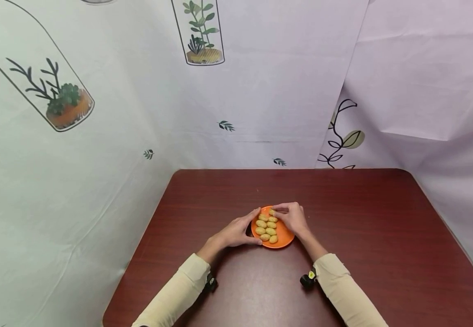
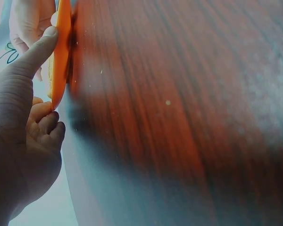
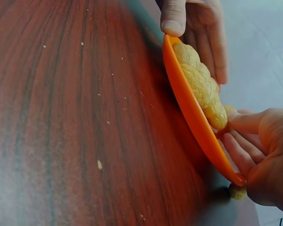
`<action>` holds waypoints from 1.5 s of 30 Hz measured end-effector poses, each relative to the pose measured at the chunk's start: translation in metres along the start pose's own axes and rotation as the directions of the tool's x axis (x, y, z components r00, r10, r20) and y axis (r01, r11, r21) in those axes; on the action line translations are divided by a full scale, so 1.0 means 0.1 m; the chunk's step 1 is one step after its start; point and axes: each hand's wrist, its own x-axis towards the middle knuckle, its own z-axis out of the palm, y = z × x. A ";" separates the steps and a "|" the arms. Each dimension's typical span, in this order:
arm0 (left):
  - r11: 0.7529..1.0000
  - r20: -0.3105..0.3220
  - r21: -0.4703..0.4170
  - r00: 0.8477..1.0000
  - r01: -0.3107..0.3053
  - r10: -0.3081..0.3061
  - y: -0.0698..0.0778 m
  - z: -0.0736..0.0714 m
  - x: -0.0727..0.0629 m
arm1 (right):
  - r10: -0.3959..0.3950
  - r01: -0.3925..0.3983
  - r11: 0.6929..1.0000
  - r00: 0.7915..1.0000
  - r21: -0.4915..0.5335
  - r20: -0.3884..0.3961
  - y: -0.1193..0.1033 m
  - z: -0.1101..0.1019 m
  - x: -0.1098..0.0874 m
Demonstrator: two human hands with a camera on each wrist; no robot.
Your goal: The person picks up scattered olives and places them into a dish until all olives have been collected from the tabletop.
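Observation:
A small orange plate (image 1: 286,237) stands on the table with several oval, yellow, wrinkled biscuits (image 1: 271,231) laid in rows on it. My left hand (image 1: 236,230) holds the plate's left side, thumb at the near rim and fingers spread round the far side. At the far edge of the plate my right hand (image 1: 294,218) pinches one biscuit (image 3: 230,111) between thumb and fingers; this biscuit is partly hidden by them. In the right wrist view, another yellow piece (image 3: 237,191) shows beside the plate rim, partly behind the right hand.
The dark red-brown wooden table (image 1: 355,227) extends around the plate, with small pale crumbs (image 3: 100,165) scattered on it. A white cloth backdrop (image 1: 277,100) with printed plants hangs behind the table and along its sides.

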 end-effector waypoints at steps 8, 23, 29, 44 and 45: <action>1.000 -0.007 0.010 1.000 -0.007 0.007 0.00 0.00 0.01 | -0.037 0.036 0.998 0.999 -0.057 -0.020 0.02 0.01 0.01; 0.999 -0.007 0.015 0.999 -0.032 0.032 -0.02 0.02 0.02 | -0.057 0.054 0.996 0.997 -0.066 -0.049 0.03 0.01 0.00; 1.000 -0.013 0.012 1.000 -0.016 0.016 0.01 0.00 0.01 | -0.045 0.045 0.999 0.994 -0.002 -0.099 0.00 -0.03 -0.04; 1.000 -0.021 0.011 0.999 -0.024 0.025 0.00 0.02 0.02 | -0.085 0.092 0.993 0.992 0.078 -0.092 0.10 -0.33 -0.14; 1.000 -0.022 0.014 0.999 -0.025 0.025 0.00 0.02 0.02 | -0.080 0.087 0.993 0.993 0.079 -0.086 0.11 -0.35 -0.15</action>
